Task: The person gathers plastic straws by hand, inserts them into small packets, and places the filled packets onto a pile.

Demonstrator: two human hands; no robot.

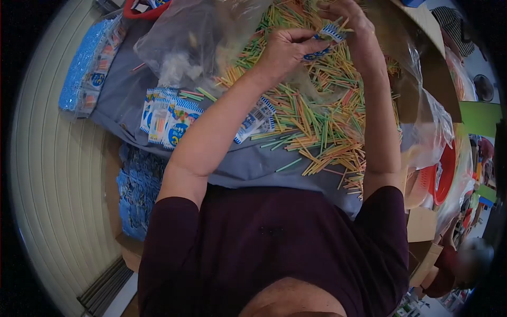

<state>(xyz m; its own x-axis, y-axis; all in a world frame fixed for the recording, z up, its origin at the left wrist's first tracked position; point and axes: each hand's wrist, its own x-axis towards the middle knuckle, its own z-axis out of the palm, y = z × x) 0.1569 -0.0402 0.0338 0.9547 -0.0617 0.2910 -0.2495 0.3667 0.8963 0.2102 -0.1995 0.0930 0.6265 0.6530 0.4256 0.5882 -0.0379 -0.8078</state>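
Note:
My left hand (288,52) is closed on a small blue-and-white packet (317,53) above a heap of thin coloured sticks (330,105). Close to the packet's open-looking upper end, my right hand (351,21) has its fingers bent around a few sticks (343,26). Green, orange, yellow and pink sticks spread over the grey cloth (237,164) beneath both hands. Several flat printed packets (182,119) lie by my left forearm, and another packet (256,119) shows partly behind it.
A clear bag (179,42) lies at the upper left beside a bundle of packets (92,66). Blue packets fill a box (140,185) at the lower left. At the right are a cardboard box (435,79), plastic film and a red basket (447,171). Another person (449,269) shows at the far right.

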